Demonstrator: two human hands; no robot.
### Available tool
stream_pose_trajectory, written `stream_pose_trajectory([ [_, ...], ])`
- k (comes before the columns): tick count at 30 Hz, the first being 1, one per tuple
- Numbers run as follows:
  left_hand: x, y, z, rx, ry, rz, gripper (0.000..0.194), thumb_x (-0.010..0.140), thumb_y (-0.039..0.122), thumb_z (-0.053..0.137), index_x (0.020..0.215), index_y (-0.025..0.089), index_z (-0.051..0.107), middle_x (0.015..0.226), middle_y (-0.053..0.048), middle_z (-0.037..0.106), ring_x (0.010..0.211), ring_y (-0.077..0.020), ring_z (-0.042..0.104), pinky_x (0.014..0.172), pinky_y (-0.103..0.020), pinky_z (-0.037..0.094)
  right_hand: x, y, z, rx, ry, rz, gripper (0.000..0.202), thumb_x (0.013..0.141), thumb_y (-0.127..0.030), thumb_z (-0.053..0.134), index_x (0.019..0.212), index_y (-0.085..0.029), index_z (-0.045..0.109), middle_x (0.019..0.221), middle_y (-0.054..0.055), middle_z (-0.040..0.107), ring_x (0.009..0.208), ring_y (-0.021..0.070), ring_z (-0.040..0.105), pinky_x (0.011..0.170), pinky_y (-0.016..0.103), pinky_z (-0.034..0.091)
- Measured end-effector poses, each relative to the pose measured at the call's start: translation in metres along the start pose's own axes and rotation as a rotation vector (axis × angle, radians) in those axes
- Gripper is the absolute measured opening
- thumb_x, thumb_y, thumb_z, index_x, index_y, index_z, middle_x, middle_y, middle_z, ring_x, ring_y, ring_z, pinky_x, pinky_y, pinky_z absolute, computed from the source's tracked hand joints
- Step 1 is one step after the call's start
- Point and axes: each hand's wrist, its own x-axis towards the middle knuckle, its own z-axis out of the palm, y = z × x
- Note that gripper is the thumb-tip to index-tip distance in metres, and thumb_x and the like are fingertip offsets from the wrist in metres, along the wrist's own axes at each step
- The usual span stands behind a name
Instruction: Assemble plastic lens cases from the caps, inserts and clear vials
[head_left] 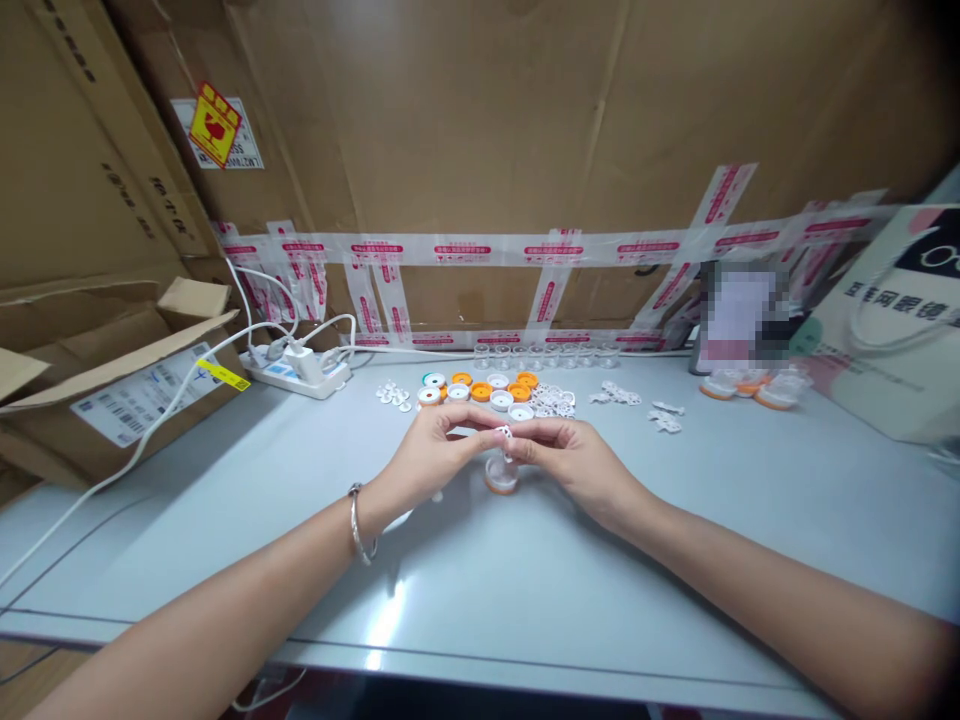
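Observation:
My left hand (442,445) and my right hand (566,455) meet at the middle of the table. Between their fingertips they pinch a small white plastic piece with holes (506,432). Just below it stands a clear round container with an orange base (501,478), upright on the table. Beyond my hands lie orange round caps (527,380) and white round caps (501,401). A heap of white openwork pieces (553,401) is beside them. Small white discs (393,395) lie to the left of the caps.
Clear cups (547,356) line the back edge. More white pieces (615,393) lie right of centre, with orange-based clear containers (784,388) farther right. A power strip (300,370) and an open cardboard box (112,380) are at left. A paper bag (892,330) stands at right.

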Motion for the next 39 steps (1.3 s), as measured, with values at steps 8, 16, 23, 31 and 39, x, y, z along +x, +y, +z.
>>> stream_pose_trajectory([
  [8, -0.003, -0.004, -0.001, 0.127, 0.055, 0.017, 0.012, 0.078, 0.024, 0.060, 0.086, 0.016, 0.063, 0.087, -0.003, 0.066, 0.080, -0.0125, 0.060, 0.072, -0.023, 0.047, 0.007, -0.004, -0.020, -0.371, -0.093, -0.027, 0.048, 0.056, -0.040, 0.076, 0.098, -0.019, 0.065, 0.093, 0.006, 0.065, 0.087, 0.0198, 0.059, 0.082, 0.034, 0.045],
  [16, -0.006, -0.004, -0.001, 0.302, -0.100, 0.073, 0.010, 0.080, 0.022, 0.057, 0.085, 0.018, 0.065, 0.083, -0.001, 0.068, 0.077, -0.0130, 0.060, 0.067, -0.023, 0.046, 0.001, 0.001, -0.012, -0.678, -0.159, -0.227, 0.023, 0.066, -0.035, 0.068, 0.084, -0.020, 0.066, 0.078, 0.001, 0.058, 0.073, 0.0152, 0.052, 0.065, 0.026, 0.040],
  [23, -0.006, -0.007, 0.001, 0.289, -0.116, 0.091, 0.007, 0.079, 0.019, 0.059, 0.082, 0.017, 0.065, 0.079, 0.000, 0.068, 0.074, -0.0120, 0.061, 0.068, -0.022, 0.047, 0.001, 0.003, -0.011, -0.687, -0.142, -0.230, 0.021, 0.067, -0.033, 0.068, 0.083, -0.021, 0.066, 0.075, 0.001, 0.057, 0.071, 0.0150, 0.052, 0.063, 0.026, 0.040],
  [31, -0.007, -0.011, 0.003, 0.373, -0.129, 0.182, 0.005, 0.079, 0.016, 0.059, 0.076, 0.016, 0.063, 0.082, -0.001, 0.065, 0.077, -0.0120, 0.059, 0.074, -0.023, 0.045, 0.002, 0.004, -0.009, -0.692, -0.149, -0.239, 0.022, 0.068, -0.034, 0.067, 0.084, -0.020, 0.066, 0.076, 0.002, 0.058, 0.072, 0.0151, 0.053, 0.065, 0.026, 0.040],
  [39, -0.007, -0.015, 0.004, 0.366, -0.158, 0.145, 0.006, 0.079, 0.017, 0.058, 0.076, 0.016, 0.062, 0.081, -0.002, 0.065, 0.076, -0.0131, 0.058, 0.074, -0.025, 0.046, -0.001, 0.007, -0.010, -0.684, -0.136, -0.252, 0.022, 0.067, -0.034, 0.068, 0.084, -0.020, 0.067, 0.077, 0.002, 0.060, 0.074, 0.0163, 0.054, 0.066, 0.026, 0.041],
])
